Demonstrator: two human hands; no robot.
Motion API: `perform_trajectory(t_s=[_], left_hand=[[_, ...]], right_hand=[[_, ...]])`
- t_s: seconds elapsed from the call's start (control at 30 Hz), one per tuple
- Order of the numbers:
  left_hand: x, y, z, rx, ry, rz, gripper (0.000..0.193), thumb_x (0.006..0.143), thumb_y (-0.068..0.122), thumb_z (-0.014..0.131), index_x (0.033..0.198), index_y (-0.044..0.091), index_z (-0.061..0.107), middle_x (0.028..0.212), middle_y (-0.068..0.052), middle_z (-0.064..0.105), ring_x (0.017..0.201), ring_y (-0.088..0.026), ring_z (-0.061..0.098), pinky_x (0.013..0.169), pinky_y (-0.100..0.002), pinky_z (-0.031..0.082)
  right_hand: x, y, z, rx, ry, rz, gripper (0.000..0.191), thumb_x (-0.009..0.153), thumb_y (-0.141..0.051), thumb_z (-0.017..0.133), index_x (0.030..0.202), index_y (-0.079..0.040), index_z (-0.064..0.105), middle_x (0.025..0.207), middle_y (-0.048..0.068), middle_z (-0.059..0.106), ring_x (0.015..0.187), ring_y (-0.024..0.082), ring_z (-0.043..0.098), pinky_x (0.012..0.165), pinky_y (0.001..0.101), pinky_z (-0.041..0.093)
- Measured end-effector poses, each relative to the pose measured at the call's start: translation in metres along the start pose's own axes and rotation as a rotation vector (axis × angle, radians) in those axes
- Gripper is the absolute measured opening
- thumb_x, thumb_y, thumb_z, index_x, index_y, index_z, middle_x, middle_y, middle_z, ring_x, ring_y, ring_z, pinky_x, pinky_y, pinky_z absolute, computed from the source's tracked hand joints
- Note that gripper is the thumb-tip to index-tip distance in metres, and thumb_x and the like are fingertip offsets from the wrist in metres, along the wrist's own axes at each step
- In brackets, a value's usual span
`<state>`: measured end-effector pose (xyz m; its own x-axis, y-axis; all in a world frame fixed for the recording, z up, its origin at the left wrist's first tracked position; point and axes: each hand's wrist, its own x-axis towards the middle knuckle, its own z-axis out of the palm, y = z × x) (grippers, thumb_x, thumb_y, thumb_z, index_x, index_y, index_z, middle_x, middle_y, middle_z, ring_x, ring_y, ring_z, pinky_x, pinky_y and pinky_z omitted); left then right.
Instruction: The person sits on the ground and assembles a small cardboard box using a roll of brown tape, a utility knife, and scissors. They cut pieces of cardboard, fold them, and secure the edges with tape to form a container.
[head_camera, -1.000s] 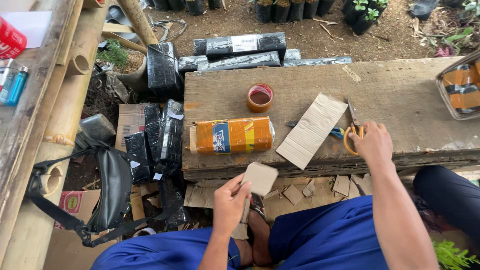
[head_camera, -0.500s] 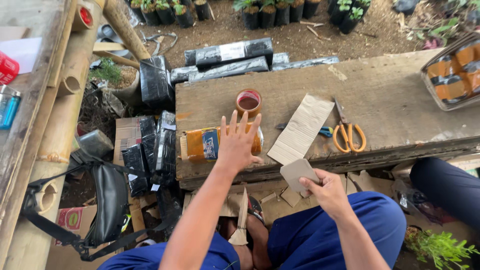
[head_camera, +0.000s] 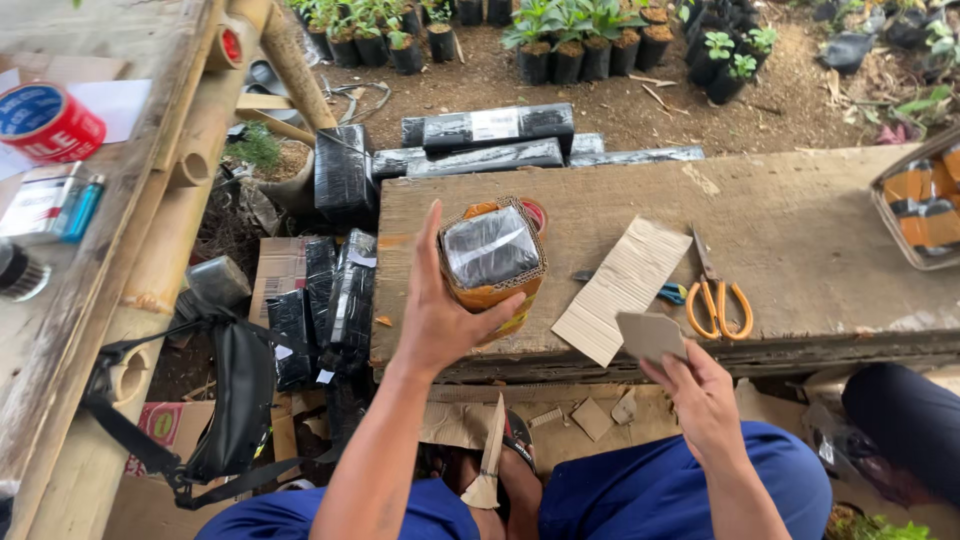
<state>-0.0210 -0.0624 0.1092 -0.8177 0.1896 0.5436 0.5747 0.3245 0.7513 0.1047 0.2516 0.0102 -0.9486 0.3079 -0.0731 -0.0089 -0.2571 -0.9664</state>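
My left hand (head_camera: 440, 320) grips an orange cardboard-wrapped bundle (head_camera: 492, 262), held upright above the wooden board (head_camera: 800, 240); its open top end shows black plastic inside. My right hand (head_camera: 697, 392) holds a small cut piece of cardboard (head_camera: 650, 335) near the board's front edge. A strip of corrugated cardboard (head_camera: 625, 288) lies on the board between the hands. Orange-handled scissors (head_camera: 715, 295) rest to its right, beside a blue tool (head_camera: 670, 293) half under the strip. A red tape roll (head_camera: 535, 213) peeks out behind the bundle.
Black-wrapped packages (head_camera: 490, 130) lie behind and left of the board. A basket of orange bundles (head_camera: 920, 205) stands at the right edge. A bamboo bench (head_camera: 150, 260) at left carries a red tape roll (head_camera: 45, 120) and a lighter (head_camera: 82, 208). Potted seedlings (head_camera: 560, 40) line the back. Cardboard scraps (head_camera: 590, 418) lie below.
My left hand passed the small cardboard piece to my right hand, reached to the board and lifted the orange bundle upright. My right hand came back from the scissors.
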Motion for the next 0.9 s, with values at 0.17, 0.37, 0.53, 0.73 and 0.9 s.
perform_trajectory(t_s=[0.17, 0.37, 0.53, 0.73, 0.9], left_hand=[[-0.008, -0.002, 0.028, -0.045, 0.093, -0.101, 0.133, 0.072, 0.034, 0.095, 0.163, 0.006, 0.003, 0.151, -0.023, 0.038, 0.138, -0.037, 0.05, 0.114, -0.049, 0.046], [-0.025, -0.013, 0.039, 0.015, 0.189, -0.092, 0.123, 0.073, 0.031, 0.096, 0.16, 0.006, 0.013, 0.147, -0.023, 0.039, 0.136, -0.038, 0.05, 0.109, -0.05, 0.049], [-0.027, -0.017, 0.036, 0.014, 0.196, -0.131, 0.123, 0.073, 0.032, 0.095, 0.16, 0.006, 0.013, 0.144, -0.021, 0.04, 0.135, -0.037, 0.05, 0.109, -0.049, 0.049], [-0.024, -0.017, 0.024, 0.001, 0.256, 0.068, 0.094, 0.083, 0.036, 0.085, 0.155, 0.003, 0.033, 0.157, -0.023, 0.036, 0.148, -0.041, 0.041, 0.118, -0.051, 0.041], [-0.02, -0.015, 0.025, 0.034, 0.251, 0.088, 0.05, 0.089, 0.026, 0.079, 0.132, 0.005, 0.064, 0.151, -0.015, 0.052, 0.147, -0.039, 0.048, 0.119, -0.049, 0.045]], right_hand=[[0.031, -0.062, 0.073, -0.38, -0.146, -0.486, 0.033, 0.106, 0.0, 0.048, 0.137, 0.003, 0.06, 0.131, 0.014, 0.066, 0.125, 0.023, 0.063, 0.112, 0.0383, 0.05], [0.069, -0.101, 0.14, -0.787, -0.362, -1.025, 0.038, 0.1, 0.005, 0.052, 0.135, -0.007, 0.065, 0.145, 0.013, 0.062, 0.144, 0.032, 0.053, 0.121, 0.0418, 0.046], [0.088, -0.093, 0.163, -0.999, -0.666, -1.052, 0.052, 0.092, -0.002, 0.042, 0.138, -0.007, 0.066, 0.154, 0.019, 0.053, 0.15, 0.037, 0.04, 0.125, 0.0526, 0.031], [0.097, -0.078, 0.161, -0.832, -0.763, -0.859, 0.037, 0.104, -0.024, 0.051, 0.136, -0.012, 0.066, 0.157, 0.012, 0.051, 0.154, 0.033, 0.036, 0.126, 0.0488, 0.029], [0.108, -0.064, 0.173, -0.409, -0.627, -0.38, 0.04, 0.102, -0.024, 0.058, 0.14, -0.011, 0.054, 0.15, 0.014, 0.056, 0.147, 0.026, 0.046, 0.121, 0.0456, 0.039]])
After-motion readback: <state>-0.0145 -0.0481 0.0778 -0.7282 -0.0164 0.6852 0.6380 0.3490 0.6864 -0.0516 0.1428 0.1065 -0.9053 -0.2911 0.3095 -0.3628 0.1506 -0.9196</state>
